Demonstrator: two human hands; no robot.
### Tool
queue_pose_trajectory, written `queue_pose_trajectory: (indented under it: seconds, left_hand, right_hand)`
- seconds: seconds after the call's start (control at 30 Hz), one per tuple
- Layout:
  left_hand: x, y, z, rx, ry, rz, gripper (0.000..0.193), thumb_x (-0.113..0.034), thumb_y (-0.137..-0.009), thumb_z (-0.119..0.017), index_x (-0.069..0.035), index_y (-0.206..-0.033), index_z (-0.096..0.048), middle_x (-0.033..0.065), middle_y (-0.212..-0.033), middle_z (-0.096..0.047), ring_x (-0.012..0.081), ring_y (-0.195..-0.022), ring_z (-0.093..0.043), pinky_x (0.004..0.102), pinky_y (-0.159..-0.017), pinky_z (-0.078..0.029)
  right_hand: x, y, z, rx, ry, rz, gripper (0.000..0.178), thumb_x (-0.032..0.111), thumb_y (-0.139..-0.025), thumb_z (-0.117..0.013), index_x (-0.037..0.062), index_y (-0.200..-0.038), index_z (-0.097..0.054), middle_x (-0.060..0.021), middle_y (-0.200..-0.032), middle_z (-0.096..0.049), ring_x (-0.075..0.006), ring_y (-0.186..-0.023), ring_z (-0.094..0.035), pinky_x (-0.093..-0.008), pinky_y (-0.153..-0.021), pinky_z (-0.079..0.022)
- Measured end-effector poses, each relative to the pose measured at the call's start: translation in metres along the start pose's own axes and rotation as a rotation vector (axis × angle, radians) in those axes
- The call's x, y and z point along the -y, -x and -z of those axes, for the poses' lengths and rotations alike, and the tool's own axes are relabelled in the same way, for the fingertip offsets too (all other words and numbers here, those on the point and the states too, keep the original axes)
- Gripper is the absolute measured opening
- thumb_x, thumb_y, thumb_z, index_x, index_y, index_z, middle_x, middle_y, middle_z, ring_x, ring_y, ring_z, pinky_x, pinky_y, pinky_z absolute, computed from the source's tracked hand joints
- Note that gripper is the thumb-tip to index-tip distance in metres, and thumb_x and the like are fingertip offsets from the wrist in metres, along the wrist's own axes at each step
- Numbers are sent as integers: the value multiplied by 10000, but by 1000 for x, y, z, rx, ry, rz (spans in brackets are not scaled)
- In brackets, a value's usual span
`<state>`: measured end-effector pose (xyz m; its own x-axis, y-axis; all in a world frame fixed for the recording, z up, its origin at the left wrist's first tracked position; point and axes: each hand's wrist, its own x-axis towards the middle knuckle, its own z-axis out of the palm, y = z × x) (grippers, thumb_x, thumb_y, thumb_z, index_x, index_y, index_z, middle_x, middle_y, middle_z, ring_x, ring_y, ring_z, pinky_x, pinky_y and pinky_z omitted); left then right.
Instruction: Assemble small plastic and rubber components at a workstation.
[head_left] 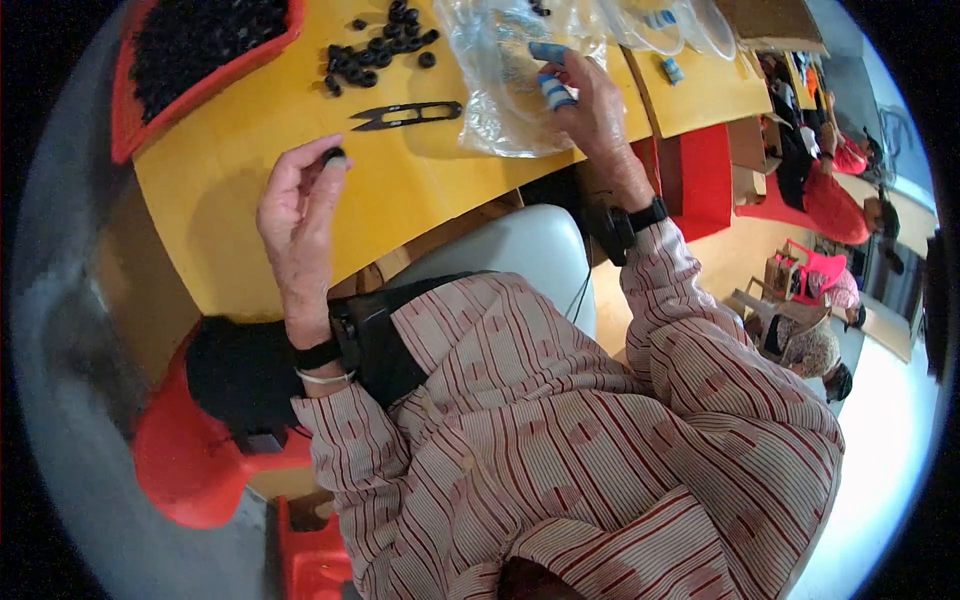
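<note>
Between the thumb and forefinger of my left hand [298,205] is a small black ring-shaped part [333,156], held above the yellow table. My right hand [597,115] is over a clear plastic bag [487,122], its fingers apart and blue-and-white striped wraps on two of them. I cannot tell whether those fingertips touch the bag. A pair of black thread snips [408,115] lies on the table between my hands. Beyond the snips sits a loose cluster of small black rings [375,55].
A red tray [122,110] full of small black pieces stands at the far left. More clear plastic [708,35] and a blue-striped roll [671,69] lie on the right part of the yellow table [230,230]. A red box [708,185] stands beside it. Several people are at the far right.
</note>
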<state>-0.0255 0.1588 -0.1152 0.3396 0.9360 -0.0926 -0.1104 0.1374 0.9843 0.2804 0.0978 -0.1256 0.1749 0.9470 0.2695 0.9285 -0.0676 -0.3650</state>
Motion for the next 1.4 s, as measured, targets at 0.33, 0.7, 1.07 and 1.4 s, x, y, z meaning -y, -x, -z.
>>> queue_pose_trajectory:
  seconds: [0.33,0.7,1.07,1.4]
  left_hand:
    - [1,2,0,106,123,-82,212,-15,-828,-576,0,-1039,-596,-20,-848,-557,49,-749,-482,170,-709,-398]
    - [-3,2,0,85,175,-57,212,-11,-835,-573,3,-1045,-600,1,-881,-610,47,-780,-530,184,-725,-435]
    - [-4,3,1,121,211,-45,202,-9,-846,-555,22,-1043,-590,17,-905,-625,54,-828,-548,190,-740,-441]
    - [-2,-1,3,142,358,-7,216,-12,-842,-543,23,-1049,-589,10,-904,-607,49,-787,-520,185,-725,-422]
  right_hand:
    - [100,-16,15,137,-875,42,328,-17,-849,-543,-17,-1173,-486,-95,-981,-608,-166,-936,-591,-296,-876,-466]
    - [156,-31,0,196,-682,263,319,23,-790,-651,61,-1097,-572,-31,-899,-646,-108,-863,-589,-258,-793,-469]
    - [162,-33,2,177,-557,359,325,11,-772,-660,78,-1083,-591,-34,-908,-654,-110,-814,-605,-254,-729,-490]
    - [159,-30,5,14,-478,448,307,7,-743,-651,64,-1044,-623,-61,-833,-627,-196,-738,-585,-286,-650,-479]
